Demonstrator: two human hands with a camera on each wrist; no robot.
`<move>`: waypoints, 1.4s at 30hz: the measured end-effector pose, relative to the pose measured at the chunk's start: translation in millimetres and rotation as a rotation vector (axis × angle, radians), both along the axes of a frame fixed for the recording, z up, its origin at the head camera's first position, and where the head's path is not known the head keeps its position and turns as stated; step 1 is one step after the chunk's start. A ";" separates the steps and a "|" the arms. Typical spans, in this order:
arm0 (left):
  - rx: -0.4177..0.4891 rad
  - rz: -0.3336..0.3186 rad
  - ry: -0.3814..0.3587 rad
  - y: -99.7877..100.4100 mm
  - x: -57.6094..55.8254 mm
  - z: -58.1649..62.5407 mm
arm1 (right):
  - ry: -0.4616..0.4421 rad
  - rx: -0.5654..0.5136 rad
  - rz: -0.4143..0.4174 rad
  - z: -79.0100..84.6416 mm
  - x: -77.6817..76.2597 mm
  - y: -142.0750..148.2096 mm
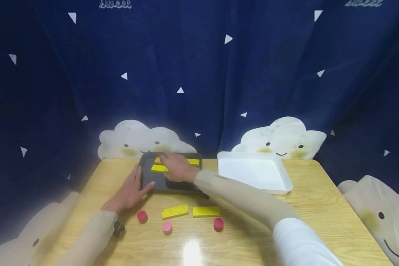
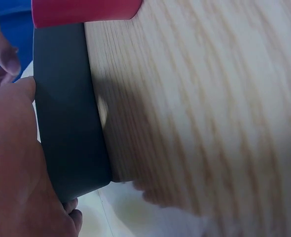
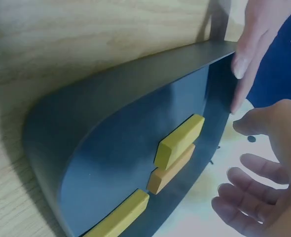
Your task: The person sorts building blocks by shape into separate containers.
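Note:
My left hand (image 1: 130,190) rests against the left end of a dark grey tray (image 1: 173,191), fingers straight along the side wall and thumb at the front corner. Over the tray hovers my right hand (image 1: 177,168). Its fingers are loosely bent, and the right wrist view shows a gap between thumb and fingers with nothing held. On the tray floor lie a yellow block (image 3: 180,140), an orange block (image 3: 171,170) beside it, and another yellow block (image 3: 120,216) apart from them. In the head view the right hand partly covers these blocks.
Two yellow blocks (image 1: 175,211) lie on the wooden table (image 1: 252,236) in front of the tray. Near them stand two red cylinders (image 1: 218,224) and a pink cylinder (image 1: 167,227). A white tray (image 1: 252,175) sits to the right. Behind hangs a blue curtain (image 1: 199,74).

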State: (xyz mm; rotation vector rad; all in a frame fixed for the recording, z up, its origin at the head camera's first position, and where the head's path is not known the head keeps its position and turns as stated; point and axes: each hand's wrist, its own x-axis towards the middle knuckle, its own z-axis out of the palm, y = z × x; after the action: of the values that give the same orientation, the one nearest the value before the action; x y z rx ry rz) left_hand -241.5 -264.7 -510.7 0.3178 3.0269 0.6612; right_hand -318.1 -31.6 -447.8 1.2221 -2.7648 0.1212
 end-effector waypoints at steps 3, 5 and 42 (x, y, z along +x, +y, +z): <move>-0.001 0.000 -0.003 0.2 -0.2 -0.3 | -0.002 -0.009 0.010 3.4 6.3 6.3; -0.001 -0.001 -0.004 0.1 -0.2 -0.8 | 0.002 -0.012 0.018 5.2 10.5 10.8; 0.006 0.001 0.001 -0.5 2.0 1.8 | 0.005 -0.032 0.102 16.5 102.8 95.4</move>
State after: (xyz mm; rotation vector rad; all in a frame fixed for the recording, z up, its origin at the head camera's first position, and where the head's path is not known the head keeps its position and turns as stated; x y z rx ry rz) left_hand -239.5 -265.2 -508.9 0.3167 3.0272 0.6708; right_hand -215.3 63.8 -431.2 1.3538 -2.6854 0.1709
